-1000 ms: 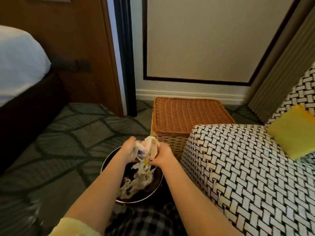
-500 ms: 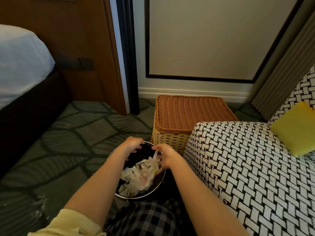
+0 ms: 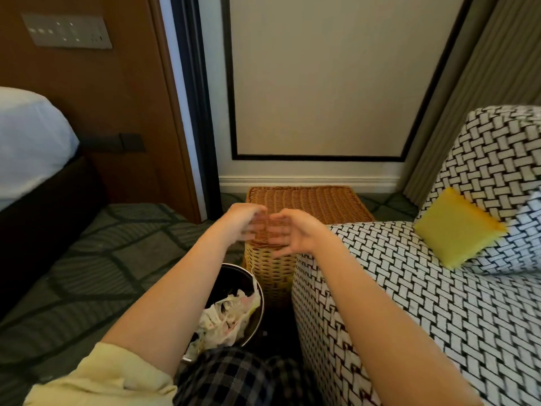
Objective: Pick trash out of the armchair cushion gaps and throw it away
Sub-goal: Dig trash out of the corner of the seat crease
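Both hands are held up in the air in front of the woven basket. The left hand and the right hand are close together, and the fingers of each are pointed toward the other hand. The fingers are blurred, so it cannot be told if the fingertips touch. The grip of each hand is loose and open, and nothing is held in either one. The trash, a heap of crumpled white paper and plastic with small spots of colour, is seen down in the round metal bin, partly hidden under the left forearm. The bin is set on the patterned carpet, just beside the arm of the armchair and right in front of the basket. The armchair is covered in a black and white woven pattern, and a yellow cushion is propped up on its seat. A bed with a white cover is seen at the far left. A pale yellow sleeve and dark checked trousers are seen at the bottom.
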{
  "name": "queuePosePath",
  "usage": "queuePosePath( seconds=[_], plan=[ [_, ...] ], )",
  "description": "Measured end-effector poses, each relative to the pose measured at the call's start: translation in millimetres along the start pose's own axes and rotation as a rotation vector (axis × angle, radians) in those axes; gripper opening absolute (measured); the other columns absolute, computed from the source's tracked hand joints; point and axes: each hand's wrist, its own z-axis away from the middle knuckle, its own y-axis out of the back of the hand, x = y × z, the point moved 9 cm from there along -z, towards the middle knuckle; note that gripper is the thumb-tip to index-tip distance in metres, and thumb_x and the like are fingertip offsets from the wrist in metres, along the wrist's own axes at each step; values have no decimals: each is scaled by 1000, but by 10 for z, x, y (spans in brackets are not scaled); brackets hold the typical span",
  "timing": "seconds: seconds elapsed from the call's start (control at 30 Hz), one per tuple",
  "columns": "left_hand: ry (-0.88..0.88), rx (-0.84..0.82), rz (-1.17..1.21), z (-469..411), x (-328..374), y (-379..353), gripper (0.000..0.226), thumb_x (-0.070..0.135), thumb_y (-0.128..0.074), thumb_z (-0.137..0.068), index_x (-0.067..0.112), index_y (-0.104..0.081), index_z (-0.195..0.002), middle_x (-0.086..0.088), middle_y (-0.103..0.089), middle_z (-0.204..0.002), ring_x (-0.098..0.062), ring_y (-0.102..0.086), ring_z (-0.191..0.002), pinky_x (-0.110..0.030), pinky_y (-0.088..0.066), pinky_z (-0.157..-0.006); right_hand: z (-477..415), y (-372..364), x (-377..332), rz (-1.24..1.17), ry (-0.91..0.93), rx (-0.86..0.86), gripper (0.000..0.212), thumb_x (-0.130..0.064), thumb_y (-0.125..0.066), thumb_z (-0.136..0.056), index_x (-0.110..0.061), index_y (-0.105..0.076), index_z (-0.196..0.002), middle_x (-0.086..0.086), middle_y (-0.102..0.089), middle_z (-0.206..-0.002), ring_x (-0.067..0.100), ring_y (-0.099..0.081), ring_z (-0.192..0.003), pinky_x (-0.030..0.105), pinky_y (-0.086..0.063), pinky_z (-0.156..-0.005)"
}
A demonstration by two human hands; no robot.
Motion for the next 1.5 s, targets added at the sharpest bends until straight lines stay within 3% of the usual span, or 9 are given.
queuePosePath(
  seconds=[0.33,0.5,0.77,0.87,0.97,1.03,1.13,1.23,1.5],
  plan=[
    [-220,-289,120,493,765,-1564,21,12,-48,-92,16,-58,-109,0,-59,-93,-14,-56,-84,-28,-48,-77,1093,1290,-479,-190,240,212,27,-15,-39,-95,-7,-55,-115,14,-59,-115,28,-55,-106,42,-46,-89],
    [-170,-592,267,930,801,-2622,13,10,-47,-91,14,-59,-90,-1,-58,-80,-14,-54,-68,-25,-46,-64,1746,2176,-318,-252,288,421,15,-14,-49,-92,-7,-61,-98,10,-64,-95,22,-62,-81,24,-55,-53],
    [-248,-980,45,1755,622,-3965,15,1,-49,-89,12,-59,-87,-3,-60,-78,-11,-57,-62,-15,-51,-53,2673,3328,42,238,196,1001,24,-14,-40,-96,-8,-54,-77,5,-52,-65,17,-48,-54,20,-39,-38],
    [-255,-952,-31,1712,518,-4210,15,1,-47,-90,11,-58,-92,-3,-59,-85,-12,-57,-66,-18,-52,-59,2832,3590,96,788,39,1176,17,-19,-56,-87,-8,-62,-98,10,-61,-89,25,-57,-80,25,-38,-61],
    [-272,-808,-119,1474,403,-4369,22,7,-48,-89,11,-58,-108,-1,-56,-90,-15,-57,-80,-27,-52,-78,2793,3667,198,886,8,1190,25,-25,-63,-84,-9,-63,-103,10,-62,-103,23,-57,-92,24,-38,-71],
    [-338,-710,-240,1316,330,-4446,21,10,-48,-88,16,-58,-107,2,-56,-94,-14,-55,-90,-30,-48,-89,2777,3714,205,858,35,1212,19,-26,-64,-83,-13,-64,-97,7,-62,-101,18,-56,-88,25,-41,-73],
    [-461,-644,-340,1230,248,-4526,18,12,-47,-90,22,-57,-101,3,-58,-107,-5,-51,-81,-17,-41,-67,2778,3793,212,794,59,1227,10,-24,-67,-82,-17,-63,-89,1,-64,-89,16,-57,-83,31,-49,-75],
    [-574,-617,-393,1262,251,-4588,21,9,-46,-90,18,-59,-105,1,-59,-115,-9,-52,-96,-18,-40,-78,2812,3799,189,749,95,1227,20,-20,-69,-79,-16,-57,-95,-2,-59,-85,16,-56,-79,29,-46,-70],
    [-974,-490,-171,1761,1105,-4046,26,-3,-44,-88,17,-59,-83,7,-60,-86,0,-56,-70,-4,-47,-57,2935,3325,-358,387,591,1146,17,-1,-57,-86,-15,-63,-93,0,-67,-78,15,-67,-64,28,-59,-60]
  ],
)
